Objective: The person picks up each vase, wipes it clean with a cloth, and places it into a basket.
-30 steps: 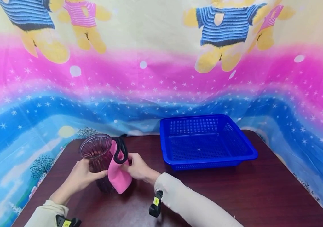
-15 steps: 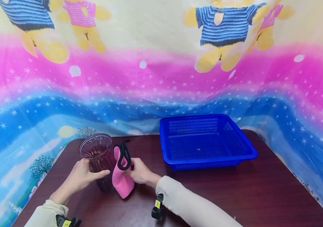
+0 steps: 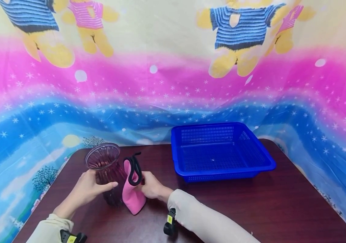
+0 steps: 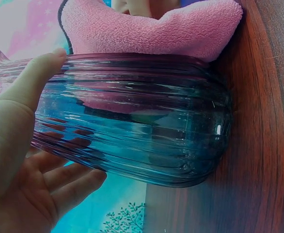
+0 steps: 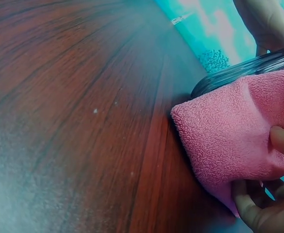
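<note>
A ribbed, purplish see-through glass vase (image 3: 112, 173) with a flared rim stands upright on the left part of the table. My left hand (image 3: 84, 185) grips it round the upper body, thumb on the near side; in the left wrist view its fingers (image 4: 79, 189) lie along the far side of the glass. My right hand (image 3: 153, 185) pinches a folded pink cloth (image 3: 133, 199) with black edging, just right of the vase. The cloth's fluffy side (image 5: 224, 131) shows in the right wrist view, its lower corner close to the tabletop. Some right fingers are hidden behind folds.
A blue plastic basket (image 3: 221, 173) with perforated walls stands at the back right of the dark wooden table (image 3: 251, 209). Behind the table hangs a printed curtain (image 3: 160, 87) with bears and snowflakes. Each sleeve carries a black strap with a yellow label.
My right hand has drawn the pink cloth a little to the right and nearer to me, so more of the vase's side shows. The left hand and vase have stayed put.
</note>
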The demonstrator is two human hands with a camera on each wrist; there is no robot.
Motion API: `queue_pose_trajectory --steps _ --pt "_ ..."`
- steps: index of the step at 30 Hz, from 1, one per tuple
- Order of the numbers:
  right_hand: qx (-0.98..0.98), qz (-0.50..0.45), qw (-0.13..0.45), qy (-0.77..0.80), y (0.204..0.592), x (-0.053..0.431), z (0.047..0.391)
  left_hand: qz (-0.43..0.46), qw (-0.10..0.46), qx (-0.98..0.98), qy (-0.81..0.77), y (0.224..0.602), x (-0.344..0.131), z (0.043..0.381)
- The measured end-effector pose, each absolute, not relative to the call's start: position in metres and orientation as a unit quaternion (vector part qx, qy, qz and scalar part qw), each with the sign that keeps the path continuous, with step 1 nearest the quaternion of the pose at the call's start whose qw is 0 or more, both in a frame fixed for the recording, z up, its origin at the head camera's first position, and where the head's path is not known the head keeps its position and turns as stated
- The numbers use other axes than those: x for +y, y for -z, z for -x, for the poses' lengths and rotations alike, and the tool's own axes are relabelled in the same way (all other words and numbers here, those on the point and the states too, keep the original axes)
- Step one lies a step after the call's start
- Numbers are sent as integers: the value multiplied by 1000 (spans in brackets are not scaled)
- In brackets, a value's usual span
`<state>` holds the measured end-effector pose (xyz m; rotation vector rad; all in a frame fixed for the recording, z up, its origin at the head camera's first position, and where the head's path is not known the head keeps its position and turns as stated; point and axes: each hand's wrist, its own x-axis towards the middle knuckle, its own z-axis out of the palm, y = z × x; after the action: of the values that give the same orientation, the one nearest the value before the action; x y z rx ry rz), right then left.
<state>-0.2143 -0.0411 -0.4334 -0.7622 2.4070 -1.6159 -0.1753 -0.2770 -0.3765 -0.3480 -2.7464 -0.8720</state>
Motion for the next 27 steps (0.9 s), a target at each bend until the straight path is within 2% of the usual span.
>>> queue_pose_trajectory --steps 27 --pt "807 242 62 535 443 -41 215 127 127 -937 299 377 -276 175"
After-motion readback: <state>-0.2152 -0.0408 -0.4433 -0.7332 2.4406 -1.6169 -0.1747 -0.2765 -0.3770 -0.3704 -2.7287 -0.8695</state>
